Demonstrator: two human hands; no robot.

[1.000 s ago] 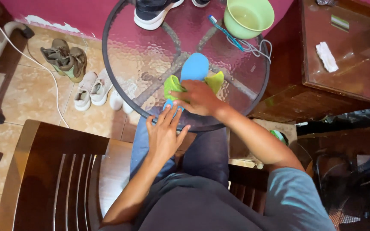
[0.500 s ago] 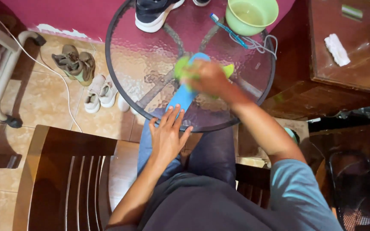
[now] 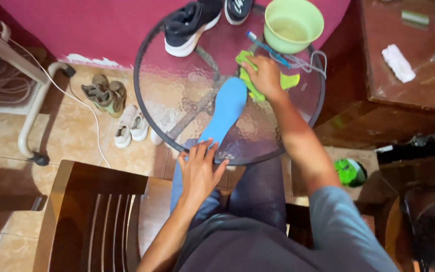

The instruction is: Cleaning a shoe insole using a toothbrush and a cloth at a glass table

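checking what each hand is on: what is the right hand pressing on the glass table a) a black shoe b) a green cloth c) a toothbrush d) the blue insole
b: the right hand lies flat on the green cloth beside the top end of the blue insole, while the left hand holds the insole's near end at the table's edge.

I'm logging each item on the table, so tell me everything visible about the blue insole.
The blue insole is a flat, plain light-blue foot shape, looking like soft foam. It lies on the round glass table, running from near the table's middle to its near edge. The left hand presses on its near end; the right hand holds a green cloth by its far end.
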